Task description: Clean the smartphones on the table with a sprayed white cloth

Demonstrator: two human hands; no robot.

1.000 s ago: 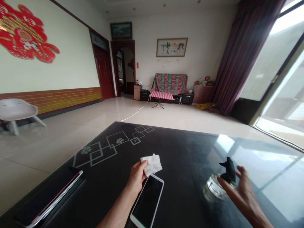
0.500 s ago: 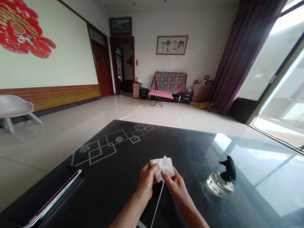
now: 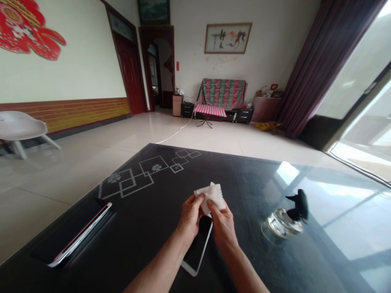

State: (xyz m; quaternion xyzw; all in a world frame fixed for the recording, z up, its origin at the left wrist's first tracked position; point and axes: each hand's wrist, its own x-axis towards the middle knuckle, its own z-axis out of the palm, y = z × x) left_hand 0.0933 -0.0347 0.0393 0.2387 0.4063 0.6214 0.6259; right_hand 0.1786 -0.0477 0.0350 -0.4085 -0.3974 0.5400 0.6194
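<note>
A small white cloth (image 3: 216,197) with zigzag-cut edges is pinched between both my hands, above the black table. My left hand (image 3: 190,213) grips its left side, thumb on top. My right hand (image 3: 222,221) holds the right side, the thumb pressing near the middle. Beneath my hands a white-edged phone (image 3: 197,248) with a dark screen lies flat on the table; its upper end is hidden by my hands. To the right stands a clear spray bottle (image 3: 282,224) with a black trigger head.
The glossy black table (image 3: 244,179) has a silver square pattern at its far left. A dark, flat object with a pink and silver edge (image 3: 82,236) lies on the left. Beyond are a white chair (image 3: 23,126) and a small table with a red-striped top (image 3: 210,110).
The cloth has been turned and folded a little in my fingers. More of the phone below shows now. The whole view has tilted downward slightly.
</note>
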